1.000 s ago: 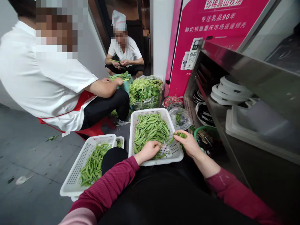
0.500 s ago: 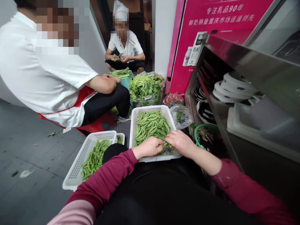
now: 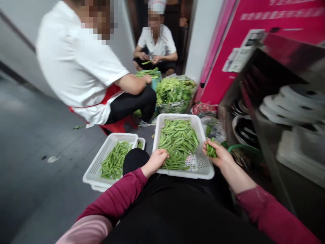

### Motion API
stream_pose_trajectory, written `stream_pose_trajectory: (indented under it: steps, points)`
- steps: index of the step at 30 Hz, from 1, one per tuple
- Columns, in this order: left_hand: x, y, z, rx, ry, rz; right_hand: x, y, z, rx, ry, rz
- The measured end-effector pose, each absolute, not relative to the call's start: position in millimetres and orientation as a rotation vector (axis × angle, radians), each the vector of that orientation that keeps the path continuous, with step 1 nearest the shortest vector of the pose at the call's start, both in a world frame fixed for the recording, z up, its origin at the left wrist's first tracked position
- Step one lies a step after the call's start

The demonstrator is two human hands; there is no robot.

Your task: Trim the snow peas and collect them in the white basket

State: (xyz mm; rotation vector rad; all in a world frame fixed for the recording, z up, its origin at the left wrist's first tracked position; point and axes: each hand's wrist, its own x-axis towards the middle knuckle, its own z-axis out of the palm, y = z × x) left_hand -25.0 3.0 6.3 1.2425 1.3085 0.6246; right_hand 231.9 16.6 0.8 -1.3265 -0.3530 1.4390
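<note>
On my lap rests a white perforated basket heaped with green pea pods. My left hand is at the basket's front left corner, its thumb and fingers pinched together; whatever they may hold is too small to make out. Off the basket's right side, my right hand grips a small bunch of pea pods, palm turned partly up. A second white basket with more pods stands lower down to the left, beside my knee.
A co-worker in white sits on a red stool at the left; another person squats behind. Leafy greens fill a bag beyond my basket. A metal shelf with white dishes and a green-rimmed bin are close on the right.
My hands have moved apart: the right has swung out past the basket's right side with pods in it, while the left stays near the front left corner. The view has turned left.
</note>
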Motion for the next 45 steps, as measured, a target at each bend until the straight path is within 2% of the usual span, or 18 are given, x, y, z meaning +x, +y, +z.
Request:
stream_pose_trajectory:
  steps: [6, 11, 15, 19, 22, 25, 29, 32, 37, 41, 45]
  points:
    - [-23, -28, -9, 1.291, 1.193, 0.510, 164, 48, 29, -1.409, -0.579, 1.875]
    - [-37, -40, -9, 1.360, 1.156, 0.488, 33, 71, 68, -1.328, -0.826, 2.212]
    - [-53, -40, -9, 1.428, 1.121, 0.478, -73, 83, 76, -1.275, -1.153, 2.388]
    - [-65, -39, -10, 1.447, 1.117, 0.553, -122, 80, 79, -1.311, -1.494, 2.099]
    - [-72, -41, -9, 1.339, 1.083, 0.558, -92, 79, 78, -1.250, -1.760, 1.851]
    - [-74, -43, -10, 1.165, 1.063, 0.540, -10, 82, 65, -1.237, -2.098, 1.565]
    - [-66, -36, -12, 0.973, 1.029, 0.617, 120, 65, 24, -1.614, -2.454, 1.128]
    - [-56, -24, -9, 0.882, 1.009, 0.690, 171, 39, -13, -1.813, -2.506, 1.144]
    - [-43, -10, 3, 0.852, 1.031, 0.736, 170, 17, -56, -1.877, -2.406, 1.165]
    - [-36, -9, 7, 0.884, 1.079, 0.696, 168, 19, -67, -1.857, -2.355, 1.231]
    - [-26, -9, 5, 0.915, 1.136, 0.615, 187, 26, -58, -1.792, -2.246, 1.354]
